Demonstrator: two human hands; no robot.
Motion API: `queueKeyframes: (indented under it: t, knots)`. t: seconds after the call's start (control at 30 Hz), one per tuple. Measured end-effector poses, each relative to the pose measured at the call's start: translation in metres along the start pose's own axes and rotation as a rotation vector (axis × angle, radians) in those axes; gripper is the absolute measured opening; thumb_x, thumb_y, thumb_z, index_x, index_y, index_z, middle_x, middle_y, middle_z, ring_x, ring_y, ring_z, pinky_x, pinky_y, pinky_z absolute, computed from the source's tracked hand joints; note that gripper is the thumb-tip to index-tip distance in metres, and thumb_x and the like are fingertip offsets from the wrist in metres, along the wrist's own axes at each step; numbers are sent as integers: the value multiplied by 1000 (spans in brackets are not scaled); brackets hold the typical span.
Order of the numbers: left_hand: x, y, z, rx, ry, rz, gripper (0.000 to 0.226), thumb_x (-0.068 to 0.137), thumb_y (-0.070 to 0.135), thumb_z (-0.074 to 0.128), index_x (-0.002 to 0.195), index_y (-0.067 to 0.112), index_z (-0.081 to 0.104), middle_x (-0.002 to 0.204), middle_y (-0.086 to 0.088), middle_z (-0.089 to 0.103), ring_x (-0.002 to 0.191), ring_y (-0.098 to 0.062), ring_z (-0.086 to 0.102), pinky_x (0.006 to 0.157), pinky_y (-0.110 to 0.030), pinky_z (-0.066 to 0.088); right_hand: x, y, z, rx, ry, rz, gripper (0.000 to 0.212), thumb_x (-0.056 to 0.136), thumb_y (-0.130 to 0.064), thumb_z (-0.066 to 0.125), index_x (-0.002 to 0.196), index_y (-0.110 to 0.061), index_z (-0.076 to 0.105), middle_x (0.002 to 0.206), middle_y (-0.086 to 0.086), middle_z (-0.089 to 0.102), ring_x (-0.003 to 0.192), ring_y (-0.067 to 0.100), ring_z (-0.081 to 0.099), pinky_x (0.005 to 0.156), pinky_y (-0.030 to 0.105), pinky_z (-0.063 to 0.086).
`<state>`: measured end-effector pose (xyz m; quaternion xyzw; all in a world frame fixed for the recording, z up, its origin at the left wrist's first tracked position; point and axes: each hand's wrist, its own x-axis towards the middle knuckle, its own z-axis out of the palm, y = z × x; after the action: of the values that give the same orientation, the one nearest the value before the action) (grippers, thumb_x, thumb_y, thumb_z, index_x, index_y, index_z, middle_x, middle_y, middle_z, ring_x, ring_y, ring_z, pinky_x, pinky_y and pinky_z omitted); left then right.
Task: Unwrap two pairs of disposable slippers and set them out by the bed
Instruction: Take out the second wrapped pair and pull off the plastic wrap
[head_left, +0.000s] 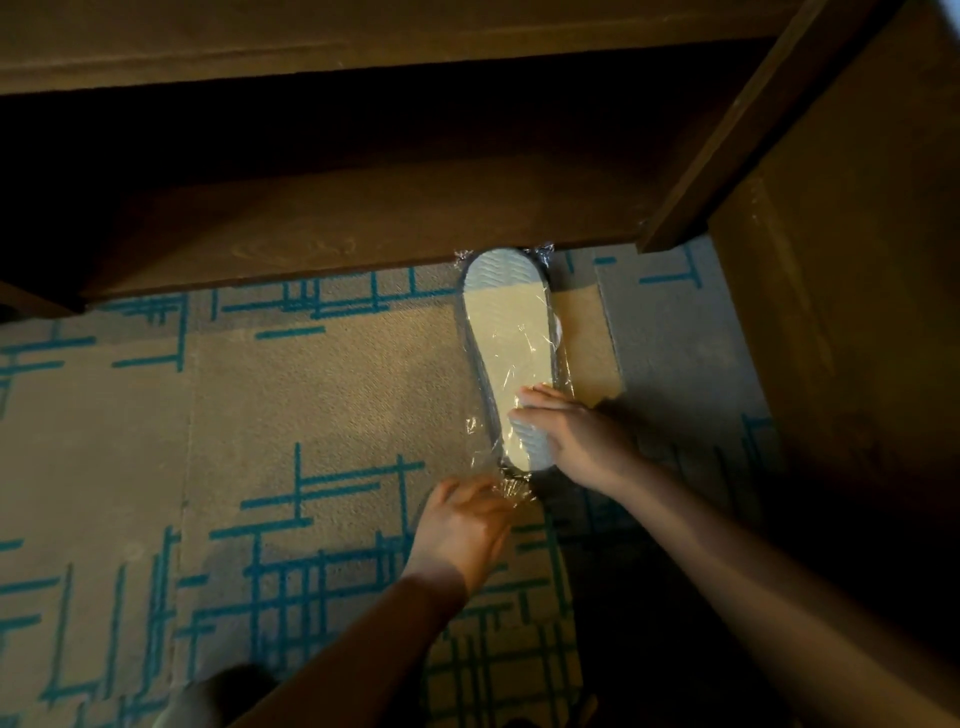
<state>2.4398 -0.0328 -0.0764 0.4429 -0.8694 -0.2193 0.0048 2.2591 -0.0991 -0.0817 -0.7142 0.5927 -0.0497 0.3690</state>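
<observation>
A wrapped pair of slippers (506, 332) lies sole-up on the carpet, sealed in clear plastic, its far end touching the wooden bed base (337, 234). The sole is pale with a grey ribbed toe and heel. My right hand (571, 436) rests on the near end of the pack, fingers laid over the heel. Just below it, my left hand (465, 525) touches the crinkled tail of the plastic wrap (511, 488) with its fingertips. Whether those fingers pinch the wrap is hard to tell.
The carpet (260, 415) is beige with teal line patterns. A dark wooden panel or cabinet side (841, 260) rises at the right, casting shadow over the floor near my right arm. The bed base overhangs a dark recess at the top.
</observation>
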Motion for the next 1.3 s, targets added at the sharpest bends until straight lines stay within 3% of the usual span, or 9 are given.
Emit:
queueKeyframes:
  t: [0.23,0.33,0.4,0.5,0.6,0.8,1.03,1.17,1.3]
  knots:
    - [-29,-4,9,160,-63,44,38,61,42,71,97,30,71,108,11,72,107,-11,65,92,-54,49,-11,4,5,-205,27,-79,64,83,-15,63,140,-22,36,155,-2,24,143,15,16,114,39,30]
    - [-36,-12,13,51,117,77,37,70,30,58,106,23,65,113,0,69,105,-18,65,91,-52,51,-31,-10,14,-109,350,-87,51,77,-14,68,126,-14,53,140,9,46,129,23,42,99,34,45]
    - [-27,-11,7,-229,280,-247,32,78,20,54,110,17,60,106,-6,66,97,-22,63,87,-39,50,-48,-20,25,156,462,70,29,79,-13,67,107,-15,61,116,4,57,108,18,55,85,24,48]
    - [0,-11,-9,-788,340,-881,27,88,15,52,115,11,56,109,-7,61,99,-19,58,87,-30,46,-58,-32,40,1044,204,663,19,89,-15,56,107,-11,60,100,2,63,89,16,61,71,19,48]
    - [24,-22,-17,-930,215,-886,21,90,17,52,107,11,62,95,-2,62,82,-11,57,72,-21,45,-57,-29,46,1550,149,987,21,94,-7,46,111,-2,57,107,14,63,91,21,60,75,28,50]
    - [46,-28,-26,-1185,-6,-1076,23,87,30,58,68,18,56,66,1,55,60,-9,49,53,-22,40,-46,-36,36,1744,354,1123,11,90,0,49,87,-5,58,81,13,61,74,19,59,43,20,54]
    - [61,-24,-29,-1373,-53,-1083,31,82,35,64,105,14,63,101,-2,68,91,-13,63,72,-28,46,-45,-40,27,1794,375,1109,19,83,-10,63,102,-8,61,86,10,63,70,14,60,39,17,50]
    - [70,-18,-30,-1452,-73,-1034,37,77,29,71,109,12,63,100,-3,68,90,-15,62,83,-32,51,-49,-49,18,1700,385,1055,5,81,-11,65,85,-13,63,78,4,61,56,6,49,37,12,43]
    - [76,-11,-32,-1617,-9,-1013,23,79,11,69,100,11,60,95,-10,65,80,-18,60,72,-29,50,-56,-56,18,1629,408,758,40,85,-7,59,124,-14,53,97,7,67,68,11,58,52,19,47]
